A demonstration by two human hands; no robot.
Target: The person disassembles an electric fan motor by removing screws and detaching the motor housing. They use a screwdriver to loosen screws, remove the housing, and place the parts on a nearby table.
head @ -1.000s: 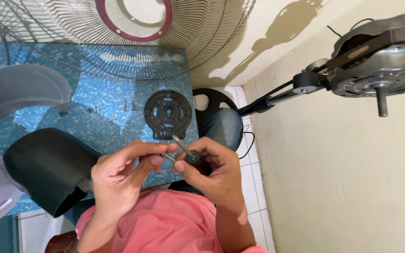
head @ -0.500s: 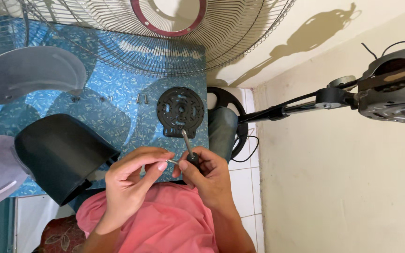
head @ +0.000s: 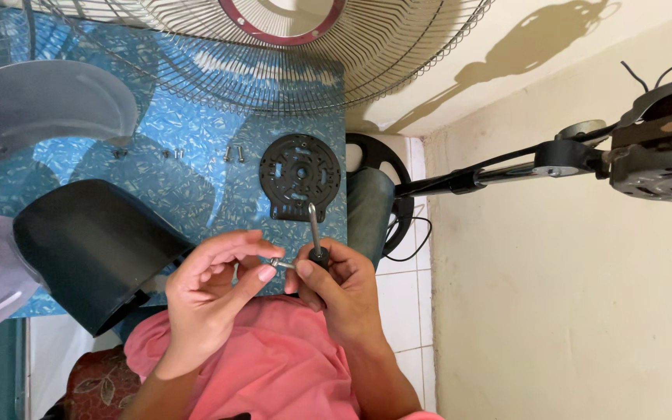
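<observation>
My left hand (head: 211,292) pinches a small silver screw (head: 279,264) between thumb and forefinger. My right hand (head: 336,288) grips a screwdriver (head: 315,233) by its black handle, the metal shaft pointing up and away. The screw's end meets the screwdriver near the handle, just in front of my pink shirt. A round black perforated plate (head: 300,175) lies on the blue patterned table (head: 196,187) right above my hands. Several loose screws (head: 232,152) lie to its left.
A wire fan grille (head: 274,54) with a red ring leans at the top. Grey fan blades (head: 33,109) and a black motor cover (head: 87,249) sit at left. The bare fan motor (head: 663,148) on its stand hangs at right against a cream wall.
The view shifted slightly. My right hand tilted the screwdriver shaft more upright, and my left fingers moved the screw closer to it.
</observation>
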